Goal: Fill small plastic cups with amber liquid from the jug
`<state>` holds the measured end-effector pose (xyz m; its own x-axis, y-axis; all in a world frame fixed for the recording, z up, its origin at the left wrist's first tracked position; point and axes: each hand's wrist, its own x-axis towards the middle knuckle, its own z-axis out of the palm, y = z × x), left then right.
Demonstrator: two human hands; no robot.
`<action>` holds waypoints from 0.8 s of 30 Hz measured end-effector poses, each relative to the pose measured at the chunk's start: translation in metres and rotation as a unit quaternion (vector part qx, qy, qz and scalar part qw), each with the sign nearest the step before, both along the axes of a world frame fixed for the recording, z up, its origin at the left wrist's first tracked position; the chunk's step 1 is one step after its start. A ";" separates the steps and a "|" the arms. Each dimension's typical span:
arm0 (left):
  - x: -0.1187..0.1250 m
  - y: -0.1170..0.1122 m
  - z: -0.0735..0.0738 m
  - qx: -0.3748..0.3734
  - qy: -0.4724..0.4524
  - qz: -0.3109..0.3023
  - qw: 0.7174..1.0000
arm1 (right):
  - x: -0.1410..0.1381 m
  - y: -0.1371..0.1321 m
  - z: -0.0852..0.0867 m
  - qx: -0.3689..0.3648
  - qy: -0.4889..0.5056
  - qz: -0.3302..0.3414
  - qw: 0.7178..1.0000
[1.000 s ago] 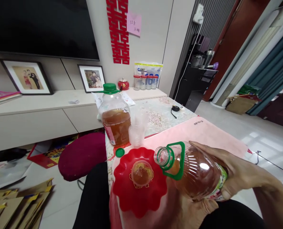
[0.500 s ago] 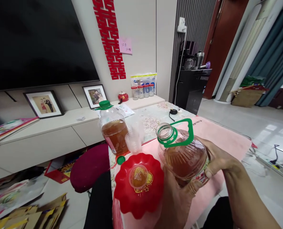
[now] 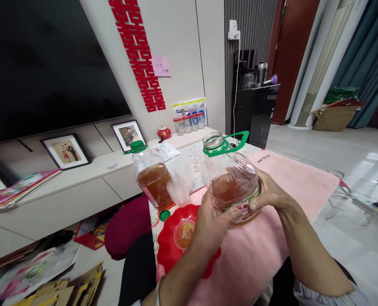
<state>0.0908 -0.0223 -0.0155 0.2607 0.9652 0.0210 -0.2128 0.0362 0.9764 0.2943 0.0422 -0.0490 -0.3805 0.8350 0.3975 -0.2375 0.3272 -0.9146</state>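
Observation:
Both hands hold an uncapped clear plastic jug (image 3: 228, 178) with a green neck ring and handle, upright above the pink cloth (image 3: 287, 187); amber liquid fills its lower part. My left hand (image 3: 212, 221) wraps its left side and base, my right hand (image 3: 270, 193) its right side. Beneath my left hand lies a red scalloped plate (image 3: 169, 250) with a small clear cup (image 3: 185, 233) of amber liquid on it. A second jug (image 3: 150, 176), green-capped, stands behind, beside stacked clear cups (image 3: 177, 191). A loose green cap (image 3: 164, 215) lies by the plate.
A low white cabinet (image 3: 64, 187) with framed photos (image 3: 66, 151) runs along the wall under a dark screen. A maroon cushion (image 3: 126, 225) and cardboard pieces (image 3: 64, 291) are on the floor at left. A black stand (image 3: 255, 110) with kettles is by the door.
The jug went from tilted toward the cup, held by my right hand alone, to upright and higher, with my left hand now gripping it too. The view swung left.

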 end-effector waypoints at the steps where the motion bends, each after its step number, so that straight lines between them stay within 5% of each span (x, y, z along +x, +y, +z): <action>1: -0.004 0.005 0.001 0.004 0.006 -0.011 1.000 | -0.002 0.002 -0.001 0.007 0.004 -0.011 1.000; 13: -0.046 0.076 -0.001 0.015 0.175 -0.035 0.984 | -0.038 0.028 -0.027 0.013 0.022 -0.110 0.994; 24: -0.061 0.100 -0.034 -0.005 0.199 -0.030 0.979 | -0.058 0.043 -0.052 -0.007 0.026 -0.114 0.993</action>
